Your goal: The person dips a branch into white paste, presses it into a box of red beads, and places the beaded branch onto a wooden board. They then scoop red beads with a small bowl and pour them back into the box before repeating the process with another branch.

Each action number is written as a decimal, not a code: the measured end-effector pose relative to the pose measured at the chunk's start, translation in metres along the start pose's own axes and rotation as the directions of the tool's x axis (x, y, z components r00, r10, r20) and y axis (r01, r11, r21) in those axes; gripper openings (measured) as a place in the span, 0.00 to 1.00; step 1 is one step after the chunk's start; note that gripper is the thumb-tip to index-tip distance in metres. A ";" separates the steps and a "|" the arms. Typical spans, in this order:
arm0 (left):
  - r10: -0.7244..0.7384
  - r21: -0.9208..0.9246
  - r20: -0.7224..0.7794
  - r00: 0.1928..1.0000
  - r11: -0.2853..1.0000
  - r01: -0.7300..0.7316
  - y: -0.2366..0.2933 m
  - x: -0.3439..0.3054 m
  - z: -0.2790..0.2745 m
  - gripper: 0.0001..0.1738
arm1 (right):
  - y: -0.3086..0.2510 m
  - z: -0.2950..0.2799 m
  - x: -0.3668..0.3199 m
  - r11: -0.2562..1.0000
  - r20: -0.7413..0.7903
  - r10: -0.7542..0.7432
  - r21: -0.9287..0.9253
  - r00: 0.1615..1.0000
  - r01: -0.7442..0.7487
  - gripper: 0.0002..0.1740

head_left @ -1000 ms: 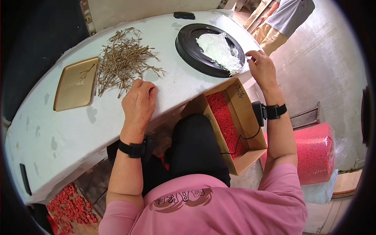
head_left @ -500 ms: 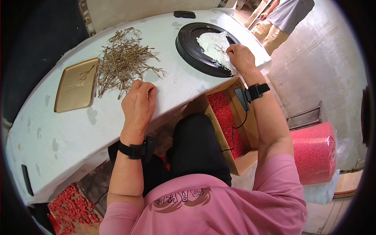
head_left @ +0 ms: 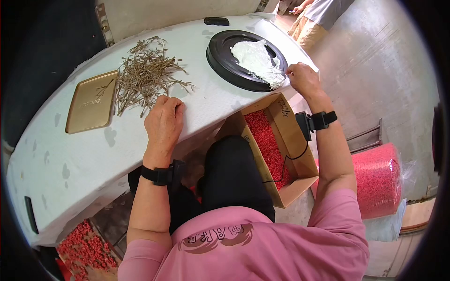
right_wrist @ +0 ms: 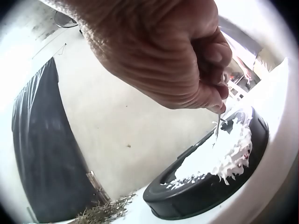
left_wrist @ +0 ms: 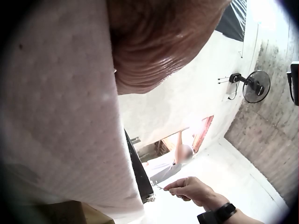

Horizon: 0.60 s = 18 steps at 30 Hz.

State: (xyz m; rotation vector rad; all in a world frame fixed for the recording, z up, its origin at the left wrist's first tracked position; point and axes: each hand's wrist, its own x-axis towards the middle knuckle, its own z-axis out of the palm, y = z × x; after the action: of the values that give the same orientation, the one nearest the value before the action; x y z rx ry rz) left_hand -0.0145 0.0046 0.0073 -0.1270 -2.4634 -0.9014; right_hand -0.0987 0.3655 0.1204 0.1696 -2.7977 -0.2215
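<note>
My right hand (head_left: 305, 79) pinches a thin twig (right_wrist: 218, 125) between thumb and fingertips, at the right edge of a round black lid (head_left: 219, 62). White paste (head_left: 253, 55) is spread over the lid, ragged along its near right edge. In the right wrist view the twig's lower end overlaps the paste. My left hand (head_left: 164, 121) rests on the table's near edge with loosely curled fingers, and nothing shows in it. Just beyond it lies a heap of dry brown twigs (head_left: 145, 77), beside a gold tray (head_left: 79, 117) with one small twig on it.
Below the table edge stands a cardboard box (head_left: 294, 133) of small red beads (head_left: 265, 138). A clear bag of red beads (head_left: 375, 182) is at the right. Red berry-like pieces (head_left: 86, 248) lie lower left. Another person (head_left: 321, 16) stands beyond the table.
My right hand swung left over the paste with the twig, then moved back right to the lid's edge. My left hand has stayed in place.
</note>
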 end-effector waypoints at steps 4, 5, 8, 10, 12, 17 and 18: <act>0.012 0.012 -0.011 1.000 1.000 -0.012 0.001 0.000 0.000 0.06 | 0.003 -0.007 0.000 0.994 -0.286 -0.020 0.094 0.958 0.049 0.10; 0.009 0.016 -0.006 1.000 1.000 -0.009 0.001 0.000 0.000 0.06 | 0.000 -0.006 0.001 0.990 -0.388 -0.028 0.115 0.921 0.079 0.10; 0.017 0.022 -0.005 1.000 1.000 -0.017 0.002 0.001 0.000 0.05 | -0.020 0.004 0.001 0.980 -0.557 -0.119 0.067 0.822 0.187 0.08; 0.045 0.020 -0.025 0.999 0.999 -0.044 0.001 0.001 0.000 0.03 | -0.026 0.017 0.000 0.972 -0.553 -0.186 0.019 0.812 0.236 0.08; 0.046 0.017 -0.017 0.999 0.999 -0.046 0.001 0.001 0.000 0.03 | -0.021 0.034 -0.004 0.967 -0.457 -0.209 0.033 0.865 0.251 0.08; 0.012 0.008 0.007 1.000 1.000 -0.012 0.004 0.000 -0.002 0.05 | -0.012 0.027 -0.033 0.956 -0.317 -0.244 0.082 0.916 0.283 0.08; 0.015 0.008 0.009 1.000 1.000 -0.015 0.003 0.000 -0.002 0.05 | -0.011 0.023 -0.039 0.954 -0.306 -0.252 0.083 0.918 0.289 0.08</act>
State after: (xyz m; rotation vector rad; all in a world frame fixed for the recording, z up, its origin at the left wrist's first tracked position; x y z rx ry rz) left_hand -0.0134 0.0058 0.0102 -0.1461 -2.4711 -0.8861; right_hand -0.0686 0.3632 0.0848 0.5753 -2.4840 -0.0739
